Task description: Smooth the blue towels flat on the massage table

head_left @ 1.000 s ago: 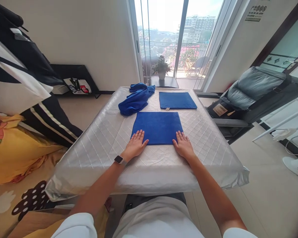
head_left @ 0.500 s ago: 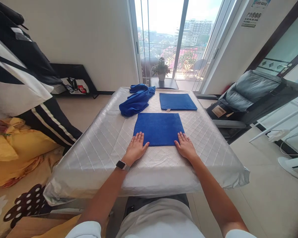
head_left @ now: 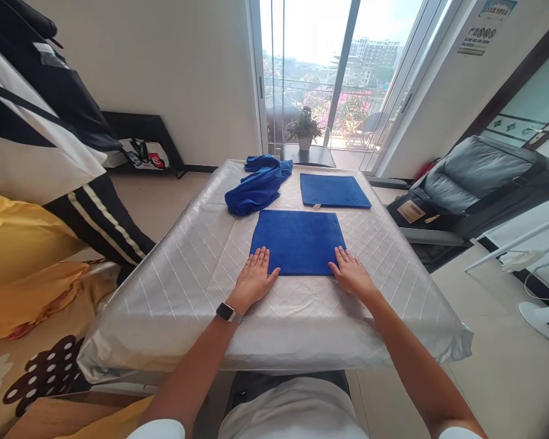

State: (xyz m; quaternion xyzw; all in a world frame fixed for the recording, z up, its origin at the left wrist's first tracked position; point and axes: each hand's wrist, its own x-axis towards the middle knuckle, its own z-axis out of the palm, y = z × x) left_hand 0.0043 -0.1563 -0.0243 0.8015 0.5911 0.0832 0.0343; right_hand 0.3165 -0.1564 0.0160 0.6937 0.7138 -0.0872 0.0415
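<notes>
A folded blue towel [head_left: 302,241] lies flat on the table in front of me, its near edge toward my body. My left hand [head_left: 257,277] rests flat on its near left corner, fingers stretched out and pointing forward. On the near right corner lies my right hand [head_left: 351,273], also flat with fingers extended. Beyond it to the right is a second folded blue cloth [head_left: 335,190] with a small white tag on its near edge. A crumpled blue cloth [head_left: 258,186] sits at the far left of the table.
A silver quilted cover [head_left: 178,274] spans the table. Behind it, a potted plant [head_left: 304,129] stands on a chair [head_left: 308,155] by the glass door. A grey armchair [head_left: 485,183] with a black bag is at the right. Clothes [head_left: 36,122] hang at the left.
The view has shifted slightly, so the table and cloths sit a little further right. Both hands stay flat on the near corners of the folded towel.
</notes>
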